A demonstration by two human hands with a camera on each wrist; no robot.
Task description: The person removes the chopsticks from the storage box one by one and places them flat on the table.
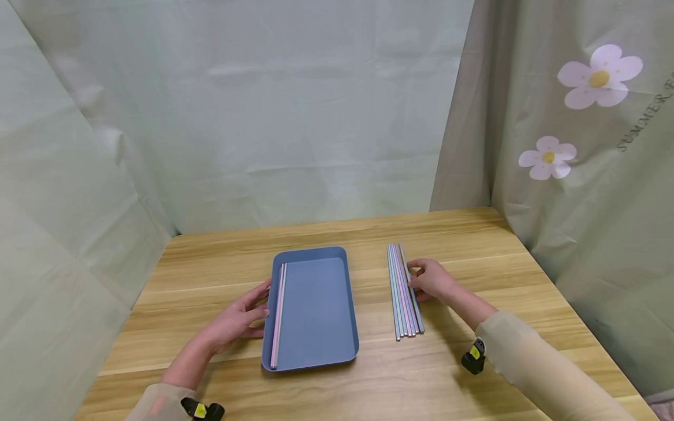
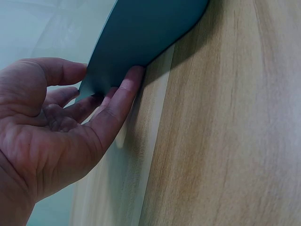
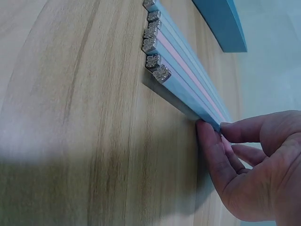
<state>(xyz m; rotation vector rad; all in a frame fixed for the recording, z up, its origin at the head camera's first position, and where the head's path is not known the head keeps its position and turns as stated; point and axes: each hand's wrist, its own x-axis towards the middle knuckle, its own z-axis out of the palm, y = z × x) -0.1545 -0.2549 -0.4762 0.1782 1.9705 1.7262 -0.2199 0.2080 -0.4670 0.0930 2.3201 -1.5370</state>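
On the table, a blue rectangular tray (image 1: 316,310) holds a pair of pastel chopsticks (image 1: 278,316) along its left wall. My left hand (image 1: 239,321) touches the outside of that wall, fingers fairly straight; in the left wrist view the left hand (image 2: 61,113) has its fingertips against the tray side (image 2: 136,33). To the right of the tray lies a row of several blue, pink and lilac chopsticks (image 1: 399,292). My right hand (image 1: 432,278) pinches the rightmost blue chopstick (image 1: 418,316). Patterned metal-looking ends (image 3: 150,44) show in the right wrist view.
Wood-grain table (image 1: 210,263) lies under everything. Pale curtain (image 1: 316,117) hangs behind and at the left; a flowered curtain (image 1: 574,204) hangs at the right. Both wrists wear small black devices (image 1: 473,358).
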